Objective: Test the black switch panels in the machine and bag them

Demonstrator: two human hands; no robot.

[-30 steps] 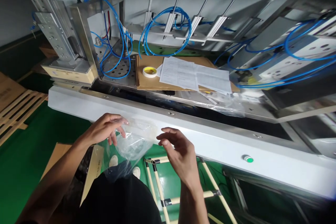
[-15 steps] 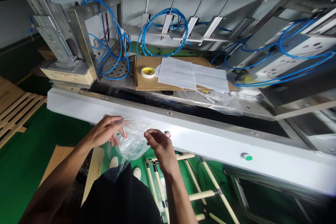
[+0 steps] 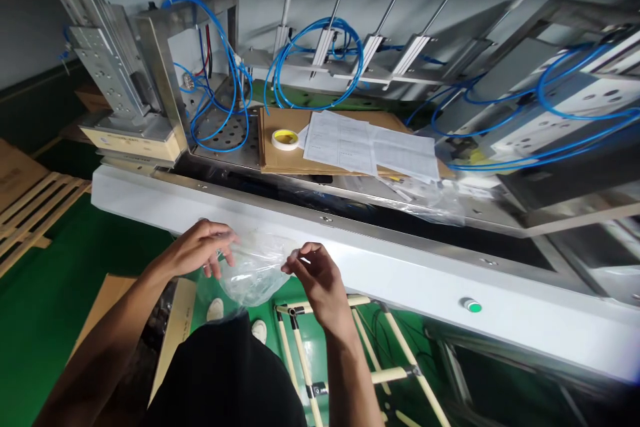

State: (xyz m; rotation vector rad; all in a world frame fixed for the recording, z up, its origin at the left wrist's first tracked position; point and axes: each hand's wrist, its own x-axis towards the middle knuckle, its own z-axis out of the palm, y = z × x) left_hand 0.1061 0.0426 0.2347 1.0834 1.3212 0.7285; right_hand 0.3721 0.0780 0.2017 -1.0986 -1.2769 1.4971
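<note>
A clear plastic bag (image 3: 257, 273) hangs between my two hands, in front of the white machine edge. My left hand (image 3: 207, 247) is at the bag's left side, its thumb and index finger closed at the film and its other fingers curled below. With thumb and fingertips, my right hand (image 3: 317, 280) pinches the bag's right edge. The film between the hands looks stretched and creased. Whether anything lies inside the bag cannot be made out.
Behind the machine's edge, a roll of tape (image 3: 285, 140) and printed sheets (image 3: 345, 143) lie on flat cardboard (image 3: 280, 161). Blue air hoses (image 3: 320, 63) loop around the cylinders. Below stands a pipe frame (image 3: 300, 347); an open carton (image 3: 180, 320) is at lower left.
My right hand has moved slightly right and pulled the bag's edge outward, so the film is drawn wider. The left hand stays nearly in place. The view has shifted a little.
</note>
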